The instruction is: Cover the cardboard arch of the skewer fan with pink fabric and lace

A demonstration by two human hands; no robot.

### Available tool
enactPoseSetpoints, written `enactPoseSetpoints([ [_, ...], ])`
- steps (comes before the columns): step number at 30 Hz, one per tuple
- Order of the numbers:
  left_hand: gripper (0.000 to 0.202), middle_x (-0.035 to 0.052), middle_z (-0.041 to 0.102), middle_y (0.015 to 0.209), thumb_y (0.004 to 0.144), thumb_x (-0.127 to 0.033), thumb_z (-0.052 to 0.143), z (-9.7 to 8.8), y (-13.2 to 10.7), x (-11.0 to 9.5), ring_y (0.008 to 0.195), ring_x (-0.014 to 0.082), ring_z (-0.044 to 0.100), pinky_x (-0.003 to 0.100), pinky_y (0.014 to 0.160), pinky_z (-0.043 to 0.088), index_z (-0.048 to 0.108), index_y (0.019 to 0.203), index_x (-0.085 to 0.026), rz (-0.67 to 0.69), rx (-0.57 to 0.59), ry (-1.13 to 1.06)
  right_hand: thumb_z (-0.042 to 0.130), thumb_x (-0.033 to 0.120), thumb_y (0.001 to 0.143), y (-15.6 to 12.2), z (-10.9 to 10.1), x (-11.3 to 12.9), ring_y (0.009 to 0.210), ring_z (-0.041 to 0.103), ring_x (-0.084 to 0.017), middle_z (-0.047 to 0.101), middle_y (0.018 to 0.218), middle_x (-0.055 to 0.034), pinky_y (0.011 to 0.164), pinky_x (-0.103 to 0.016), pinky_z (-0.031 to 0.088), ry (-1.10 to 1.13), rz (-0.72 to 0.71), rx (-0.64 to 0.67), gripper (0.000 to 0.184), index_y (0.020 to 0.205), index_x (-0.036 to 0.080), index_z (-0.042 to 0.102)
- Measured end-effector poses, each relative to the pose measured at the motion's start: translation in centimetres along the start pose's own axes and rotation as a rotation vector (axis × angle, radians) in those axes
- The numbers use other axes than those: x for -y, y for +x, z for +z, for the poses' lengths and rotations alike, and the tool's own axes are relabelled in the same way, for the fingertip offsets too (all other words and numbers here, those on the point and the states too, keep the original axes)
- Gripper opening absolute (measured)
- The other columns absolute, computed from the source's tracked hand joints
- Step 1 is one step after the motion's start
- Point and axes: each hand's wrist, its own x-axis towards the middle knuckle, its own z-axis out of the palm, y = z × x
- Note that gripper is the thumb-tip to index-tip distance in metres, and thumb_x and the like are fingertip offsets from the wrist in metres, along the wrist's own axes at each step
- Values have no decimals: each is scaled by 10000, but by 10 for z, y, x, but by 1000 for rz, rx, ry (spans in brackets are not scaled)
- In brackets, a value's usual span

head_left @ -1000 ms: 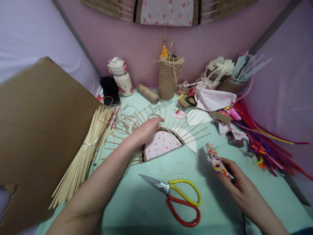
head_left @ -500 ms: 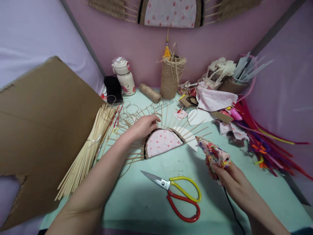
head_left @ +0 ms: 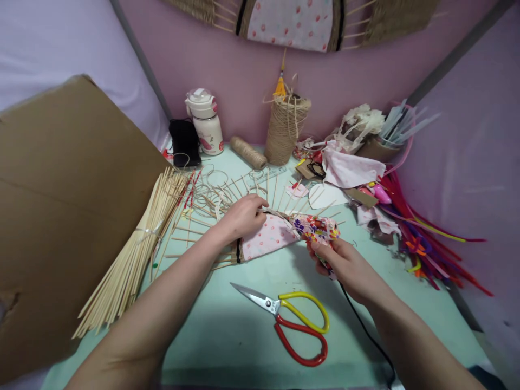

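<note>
A half-round craft piece [head_left: 270,238] lies on the table, faced with pink dotted fabric and edged with twine, a black line and thin sticks fanning outward. My left hand [head_left: 245,216] rests over its upper left, fingers pinched on a pale lace trim [head_left: 218,205] that runs along the curved edge. My right hand [head_left: 339,262] grips a flower-patterned glue gun [head_left: 319,226], its nozzle at the right part of the curve. The nozzle's exact contact is hard to make out. Scissors [head_left: 270,304] with yellow and red handles lie in front of the piece.
A bundle of sticks [head_left: 125,271] and a cardboard sheet [head_left: 77,216] are on the left. Behind stand a bottle [head_left: 208,127], a twine spool [head_left: 284,130] and a twine roll [head_left: 247,153]. Pipe cleaners [head_left: 426,238] and fabric scraps [head_left: 351,168] lie right. A black cord [head_left: 368,330] trails from the glue gun.
My right hand has brought the glue gun leftward to the curved edge of the piece. My left hand has shifted slightly and its fingers have closed on the trim.
</note>
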Motion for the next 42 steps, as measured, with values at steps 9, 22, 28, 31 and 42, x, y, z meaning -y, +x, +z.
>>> enactPoseSetpoints([
  [9,371,68,706,1060,808,-105,407,3,4,7,980,219,638,343,859,495,670,1056,-185,-50,-9,-67,512,550,834,8,3,-8,528,452,-116,495,572,21,497,-242,354,17,24,-22,383,685,197,504],
  [22,180,69,643,915,873,-165,485,21,6,2,923,196,597,308,838,468,664,850,-167,67,-126,-107,491,583,829,13,6,-3,552,470,-129,491,630,11,510,-260,367,-50,45,9,395,698,210,473],
  [28,230,60,650,915,943,-213,390,17,17,-7,865,209,596,314,748,455,617,921,-185,112,-8,17,458,619,840,12,-7,1,566,493,-134,500,654,-1,526,-266,401,-175,70,7,440,707,201,481],
  [31,212,67,673,967,933,-195,411,17,24,-8,901,214,607,318,782,456,616,986,-183,138,-5,2,452,631,836,13,-19,10,554,478,-126,500,645,-4,494,-252,376,-268,107,52,452,713,197,481],
  [42,153,55,661,882,871,-187,515,25,34,-13,868,194,592,300,771,443,660,826,-171,189,-50,-117,445,691,816,34,-27,45,463,381,-107,379,500,46,452,-245,345,-641,123,124,492,672,226,373],
])
